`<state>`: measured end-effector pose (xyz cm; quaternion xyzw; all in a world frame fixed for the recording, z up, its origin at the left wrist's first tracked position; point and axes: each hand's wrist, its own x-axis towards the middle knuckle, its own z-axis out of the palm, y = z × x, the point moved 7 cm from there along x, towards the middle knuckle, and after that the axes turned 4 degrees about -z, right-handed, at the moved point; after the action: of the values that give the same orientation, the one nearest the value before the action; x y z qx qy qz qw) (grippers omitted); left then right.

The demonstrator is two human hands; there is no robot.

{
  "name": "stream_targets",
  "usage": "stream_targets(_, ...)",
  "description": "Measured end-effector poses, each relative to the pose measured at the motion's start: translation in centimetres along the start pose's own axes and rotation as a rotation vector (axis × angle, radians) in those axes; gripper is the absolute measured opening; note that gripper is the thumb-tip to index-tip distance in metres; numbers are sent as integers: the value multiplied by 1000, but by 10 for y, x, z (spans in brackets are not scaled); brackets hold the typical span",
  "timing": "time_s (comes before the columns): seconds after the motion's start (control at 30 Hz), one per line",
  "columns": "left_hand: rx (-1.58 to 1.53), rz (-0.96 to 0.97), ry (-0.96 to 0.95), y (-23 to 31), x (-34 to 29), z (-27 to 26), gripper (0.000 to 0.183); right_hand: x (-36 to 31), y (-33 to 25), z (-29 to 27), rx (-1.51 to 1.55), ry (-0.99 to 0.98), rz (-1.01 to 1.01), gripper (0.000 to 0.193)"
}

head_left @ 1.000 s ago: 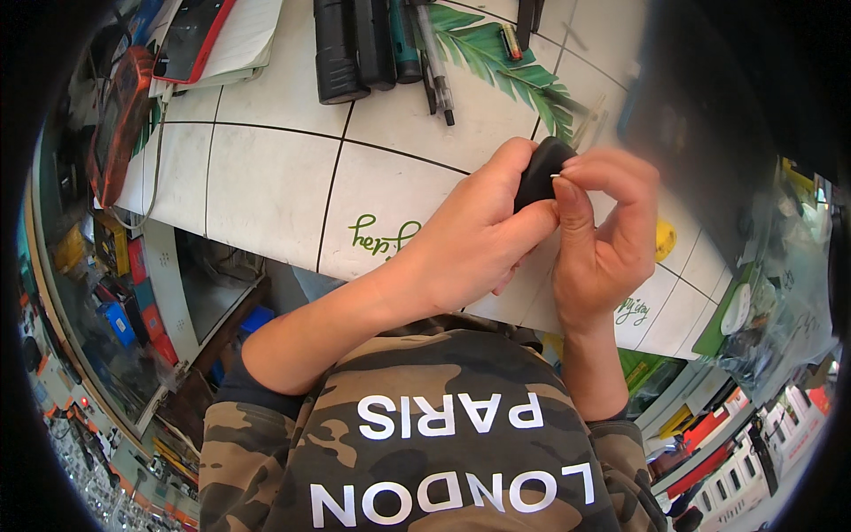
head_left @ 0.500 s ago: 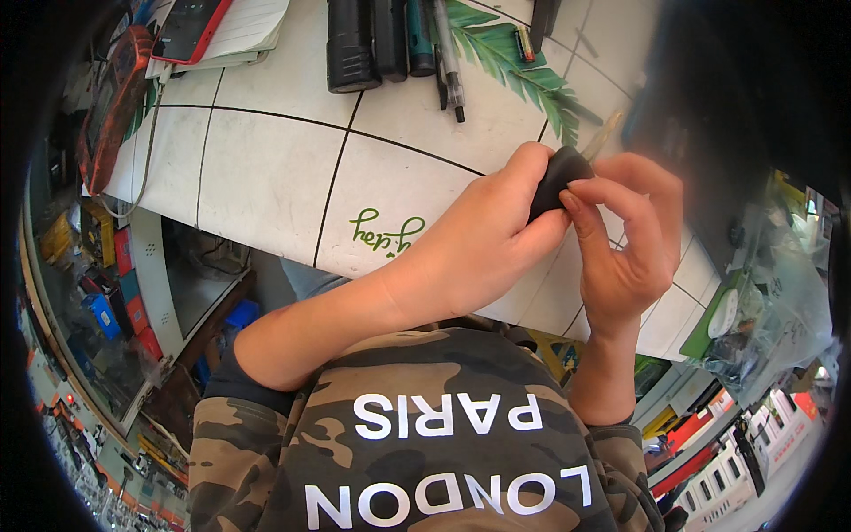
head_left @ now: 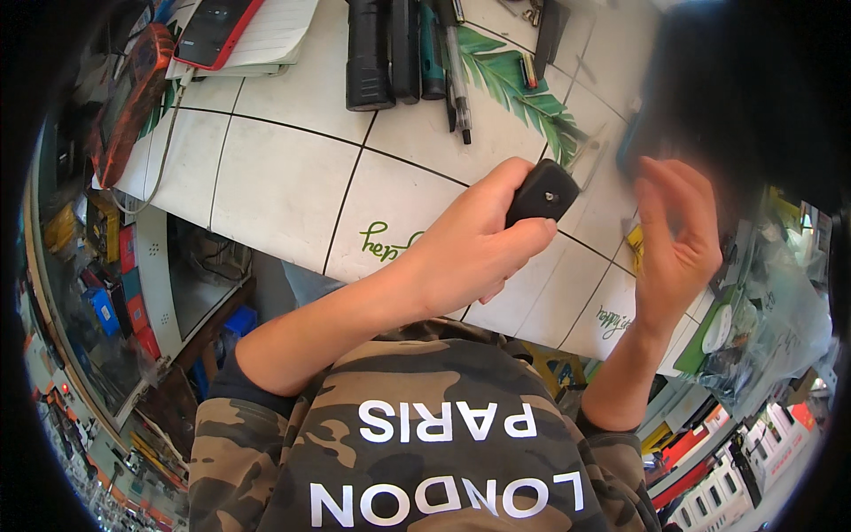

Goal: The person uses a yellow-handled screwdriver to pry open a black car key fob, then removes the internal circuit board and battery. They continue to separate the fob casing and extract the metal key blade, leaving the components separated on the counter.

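Note:
My left hand is closed around a small black key fob, thumb along its near edge and fingers behind. A little metal spot shows on the fob's upper face. To the right, apart from the fob, my right hand is raised above the table with its fingers loosely curled. A gap shows between thumb and fingers, and I see nothing held there; its fingertips are somewhat blurred. Beneath it lies a small yellow object, partly covered by the hand. A thin, blurred tool lies just beyond the fob.
Beyond my left hand lie a black cylindrical tool, a pen and a small battery. A red-edged phone rests on papers at far left, near an orange-black device. Clear plastic bags stand right. A dark blur covers the far right.
My right hand has come off the key fob and moved to the right. My left hand keeps hold of the fob, whose face now shows. The view has shifted slightly.

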<state>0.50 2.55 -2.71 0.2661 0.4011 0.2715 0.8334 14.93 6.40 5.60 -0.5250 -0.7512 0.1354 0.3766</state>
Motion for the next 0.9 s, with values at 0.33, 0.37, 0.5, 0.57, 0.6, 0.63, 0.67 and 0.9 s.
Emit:
stream_targets(0.33,-94,194,111,17,-16,-24,28,31,-9,60,-378,-263,-232,18)
stream_targets(0.37,-99,206,114,18,-15,-24,29,32,-11,58,-417,-256,-249,17)
stream_targets(0.5,-99,240,134,18,-6,-22,27,25,0,26,-299,-140,121,14)
stream_targets(0.57,-5,268,184,20,-5,-23,23,14,-20,17,-68,-78,24,18)
stream_targets(0.6,71,291,224,21,-6,-24,21,8,-32,16,-26,-75,-74,21)
stream_targets(0.63,147,311,262,23,-6,-24,18,2,-44,15,15,-71,-169,24)
stream_targets(0.67,183,314,279,23,-7,-23,19,-3,-49,15,29,-68,-169,26)
stream_targets(0.9,347,403,338,27,-8,-18,20,-8,-57,18,57,-57,-183,26)
